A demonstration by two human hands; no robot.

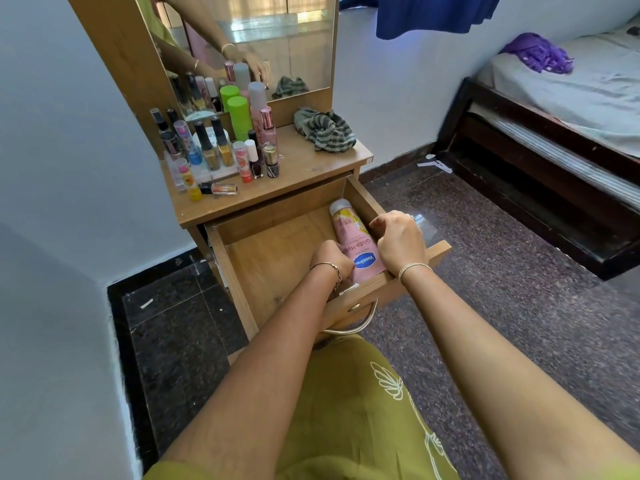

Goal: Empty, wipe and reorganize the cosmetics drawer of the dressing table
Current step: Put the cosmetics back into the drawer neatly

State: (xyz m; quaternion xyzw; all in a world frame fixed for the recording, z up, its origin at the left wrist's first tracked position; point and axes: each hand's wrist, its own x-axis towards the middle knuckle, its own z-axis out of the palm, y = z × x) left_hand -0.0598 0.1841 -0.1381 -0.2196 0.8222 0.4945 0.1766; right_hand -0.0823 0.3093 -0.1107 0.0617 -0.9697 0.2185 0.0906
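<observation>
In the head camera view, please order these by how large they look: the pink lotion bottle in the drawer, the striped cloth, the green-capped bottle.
1. Pink lotion bottle, though nearness to the camera flatters it.
2. Striped cloth, nearly alike.
3. Green-capped bottle.

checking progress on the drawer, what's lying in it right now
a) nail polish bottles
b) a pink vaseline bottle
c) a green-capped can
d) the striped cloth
b: the pink Vaseline bottle lies along the right side of the open drawer, between both hands.

Pale walls (62,98), dark speckled floor (502,258). Dark-framed bed (554,140) on the right, purple cloth (536,51) on it. Daylight.
</observation>
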